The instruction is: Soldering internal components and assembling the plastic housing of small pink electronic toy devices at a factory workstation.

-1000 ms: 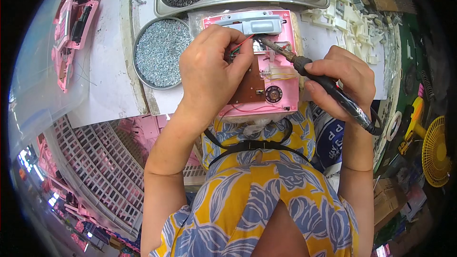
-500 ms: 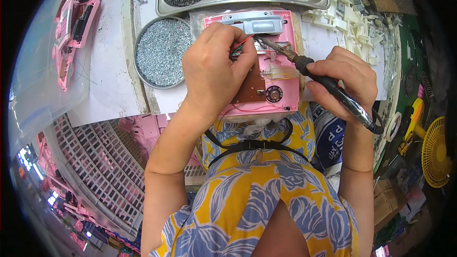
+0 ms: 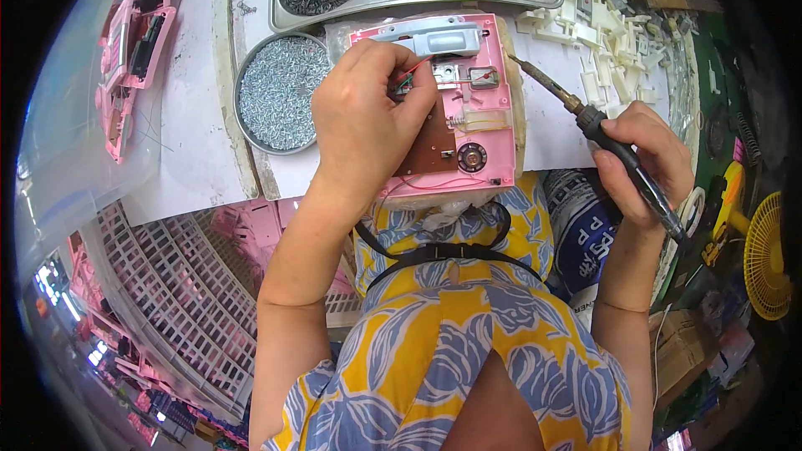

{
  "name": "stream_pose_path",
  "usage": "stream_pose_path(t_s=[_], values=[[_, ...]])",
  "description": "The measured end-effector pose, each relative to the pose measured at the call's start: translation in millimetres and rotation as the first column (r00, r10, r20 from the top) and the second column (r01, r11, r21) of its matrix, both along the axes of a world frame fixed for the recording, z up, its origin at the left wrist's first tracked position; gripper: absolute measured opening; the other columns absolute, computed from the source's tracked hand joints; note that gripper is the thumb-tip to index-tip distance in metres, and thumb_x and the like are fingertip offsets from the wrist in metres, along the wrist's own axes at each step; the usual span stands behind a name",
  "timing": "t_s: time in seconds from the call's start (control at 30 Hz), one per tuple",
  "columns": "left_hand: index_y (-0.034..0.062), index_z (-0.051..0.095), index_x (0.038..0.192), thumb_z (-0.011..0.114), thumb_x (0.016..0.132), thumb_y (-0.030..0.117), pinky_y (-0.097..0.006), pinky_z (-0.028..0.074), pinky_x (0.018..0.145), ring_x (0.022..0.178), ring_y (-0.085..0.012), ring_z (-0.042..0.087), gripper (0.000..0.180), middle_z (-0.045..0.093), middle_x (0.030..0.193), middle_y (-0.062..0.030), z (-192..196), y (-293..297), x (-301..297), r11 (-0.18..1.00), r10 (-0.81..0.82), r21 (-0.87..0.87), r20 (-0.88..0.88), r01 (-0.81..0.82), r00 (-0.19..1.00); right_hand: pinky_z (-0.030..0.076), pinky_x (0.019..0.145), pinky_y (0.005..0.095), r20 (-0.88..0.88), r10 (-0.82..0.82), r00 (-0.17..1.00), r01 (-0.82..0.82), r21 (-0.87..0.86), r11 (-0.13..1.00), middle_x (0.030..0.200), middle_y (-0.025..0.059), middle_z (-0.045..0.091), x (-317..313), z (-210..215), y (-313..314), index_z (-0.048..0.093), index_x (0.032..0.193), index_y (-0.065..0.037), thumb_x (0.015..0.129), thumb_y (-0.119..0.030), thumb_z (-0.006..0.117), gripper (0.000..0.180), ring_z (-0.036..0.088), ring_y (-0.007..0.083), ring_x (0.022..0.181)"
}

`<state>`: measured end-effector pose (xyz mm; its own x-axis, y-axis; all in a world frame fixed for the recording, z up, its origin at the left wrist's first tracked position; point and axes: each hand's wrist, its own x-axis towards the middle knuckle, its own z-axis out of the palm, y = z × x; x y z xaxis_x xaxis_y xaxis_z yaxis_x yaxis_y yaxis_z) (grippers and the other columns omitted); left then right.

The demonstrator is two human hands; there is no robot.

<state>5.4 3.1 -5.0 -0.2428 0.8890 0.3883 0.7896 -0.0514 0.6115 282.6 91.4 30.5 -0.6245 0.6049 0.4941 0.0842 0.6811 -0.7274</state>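
A pink plastic housing (image 3: 493,138) lies on the bench in front of me. It holds a brown circuit board (image 3: 430,150), a small round speaker (image 3: 472,158), a small motor (image 3: 483,77) and a pale blue panel (image 3: 452,41) along its far side. Over its left part, my left hand (image 3: 368,104) pinches thin red and green wires (image 3: 403,82); their ends are partly hidden by the fingers. My right hand (image 3: 647,159) grips a soldering iron (image 3: 618,138) by its black handle. The iron's tip points at the housing's upper right edge, apart from the wires.
A round dish of small screws (image 3: 282,92) stands left of the housing. Behind it sits a metal tray (image 3: 409,8) with springs. White plastic parts (image 3: 601,58) are heaped at the right. Pink housings (image 3: 134,42) lie far left, a white crate (image 3: 180,284) below, a yellow fan (image 3: 766,255) right.
My right hand has drawn the soldering iron away to the right, off the wires and metal parts inside the housing. My left hand still pinches the wires, nearly in the same place.
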Motion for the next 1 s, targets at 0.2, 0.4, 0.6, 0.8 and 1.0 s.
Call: stream_pose_path(t_s=[0.2, 0.4, 0.6, 0.8, 1.0], values=[[0.0060, 0.065, 0.101, 0.079, 0.076, 0.010, -0.035, 0.052, 0.058, 0.066, -0.0237, 0.063, 0.029, 0.062, 0.094, -0.0092, 29, -19, 18, 0.979, -0.195, -0.036, 0.089, 0.199, 0.977, 0.037, 0.053, 0.0276, -0.045, -0.035, 0.998, 0.035, 0.000, 0.999, 0.077, 0.0123, 0.067, 10, -1, 2, 0.069, 0.099, 0.006, 0.072, 0.000, 0.080, 0.030, 0.053, 0.0169, 0.059], [0.0004, 0.069, 0.100, 0.077, 0.080, 0.001, -0.032, 0.055, 0.064, 0.075, -0.0205, 0.068, 0.021, 0.067, 0.091, -0.0110, 18, -13, 27, 0.890, -0.412, -0.178, 0.076, 0.419, 0.908, 0.039, 0.056, 0.0267, -0.022, -0.045, 0.999, 0.045, -0.019, 0.999, 0.078, 0.0124, 0.066, 15, 2, 0, 0.069, 0.102, 0.005, 0.073, 0.001, 0.080, 0.032, 0.054, 0.0164, 0.061], [-0.0023, 0.070, 0.094, 0.076, 0.086, 0.001, -0.023, 0.054, 0.063, 0.071, -0.0089, 0.067, 0.010, 0.072, 0.082, -0.0059, 23, -17, 19, 0.852, -0.102, -0.383, 0.549, 0.358, 0.830, 0.053, 0.076, 0.0313, -0.045, -0.170, 0.984, 0.151, -0.284, 0.947, 0.105, 0.0138, 0.067, -17, -5, -32, 0.067, 0.120, -0.002, 0.075, 0.000, 0.082, 0.047, 0.066, 0.0243, 0.087], [-0.0018, 0.069, 0.093, 0.076, 0.087, 0.002, -0.021, 0.054, 0.062, 0.071, -0.0063, 0.067, 0.011, 0.072, 0.079, -0.0036, 24, -17, 20, 0.839, -0.031, -0.415, 0.607, 0.351, 0.794, 0.054, 0.073, 0.0299, -0.095, -0.145, 0.985, 0.127, -0.173, 0.977, 0.104, 0.0121, 0.065, -76, -30, -39, 0.066, 0.124, -0.007, 0.076, 0.006, 0.077, 0.050, 0.066, 0.0232, 0.085], [-0.0019, 0.070, 0.093, 0.076, 0.087, 0.001, -0.021, 0.052, 0.064, 0.071, -0.0068, 0.064, 0.010, 0.071, 0.081, -0.0042, 21, -20, 18, 0.856, -0.094, -0.365, 0.586, 0.365, 0.805, 0.053, 0.070, 0.0293, -0.082, -0.215, 0.973, 0.191, -0.239, 0.952, 0.101, 0.0120, 0.063, -80, -30, -44, 0.065, 0.126, -0.008, 0.075, 0.011, 0.072, 0.054, 0.065, 0.0223, 0.081]])
